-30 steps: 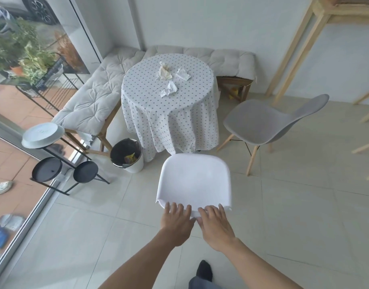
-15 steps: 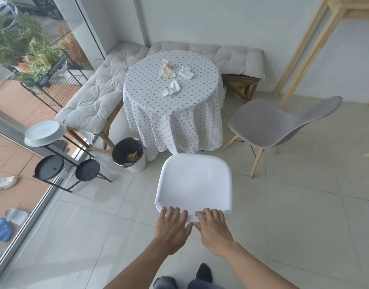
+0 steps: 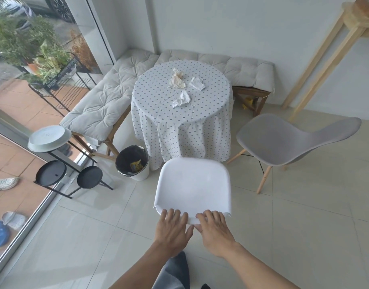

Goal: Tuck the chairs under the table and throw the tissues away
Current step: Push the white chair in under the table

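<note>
Tiled corner, round clothed bench [image 3: 180, 122] by cushioned seats.
Left hand [image 3: 172, 230] and right hand [image 3: 214, 231] grasp the white chair [image 3: 193, 184] by its back; push straight, level, until the seat slides under the cloth.

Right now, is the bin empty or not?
Not empty: the bin holds a yellow wrapper on its black liner.

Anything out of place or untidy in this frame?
Yes. Three crumpled tissues litter the table, one stained yellowish. The grey chair stands pulled out, angled away. The white chair, under both hands, isn't tucked in yet.
</note>
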{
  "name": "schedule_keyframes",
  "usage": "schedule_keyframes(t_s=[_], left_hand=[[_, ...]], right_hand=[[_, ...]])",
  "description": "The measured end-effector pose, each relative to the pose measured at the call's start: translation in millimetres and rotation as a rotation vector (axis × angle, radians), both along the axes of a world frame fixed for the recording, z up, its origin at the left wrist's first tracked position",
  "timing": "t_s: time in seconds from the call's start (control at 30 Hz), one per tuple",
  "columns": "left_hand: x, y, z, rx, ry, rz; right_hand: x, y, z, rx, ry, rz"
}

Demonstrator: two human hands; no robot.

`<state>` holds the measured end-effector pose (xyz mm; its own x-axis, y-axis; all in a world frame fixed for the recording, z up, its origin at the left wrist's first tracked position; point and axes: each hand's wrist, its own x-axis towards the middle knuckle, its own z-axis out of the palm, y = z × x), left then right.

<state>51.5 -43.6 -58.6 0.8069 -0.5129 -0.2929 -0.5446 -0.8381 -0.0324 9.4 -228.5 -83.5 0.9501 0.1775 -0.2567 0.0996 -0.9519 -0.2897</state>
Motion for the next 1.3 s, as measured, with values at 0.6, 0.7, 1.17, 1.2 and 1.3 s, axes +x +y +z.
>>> schedule_keyframes(t_s=[0.6,0.7,1.17,1.2,1.3], left_hand=[[159,63,-5,-0.052,-0.006,-0.012],[186,74,-8,-0.068,-0.005,-0.004],[298,89,-7,-0.033,0.018,0.024],[306,88,-7,-0.029,0.023,0.025],[327,83,-5,-0.009,0.057,0.024]], right_hand=[[159,55,1,0.014,-0.007,0.014],[185,66,0,0.016,-0.01,0.001],[293,92,0,0.039,0.026,-0.1],[301,92,1,0.037,0.038,-0.109],[321,90,4,0.002,0.091,-0.147]])
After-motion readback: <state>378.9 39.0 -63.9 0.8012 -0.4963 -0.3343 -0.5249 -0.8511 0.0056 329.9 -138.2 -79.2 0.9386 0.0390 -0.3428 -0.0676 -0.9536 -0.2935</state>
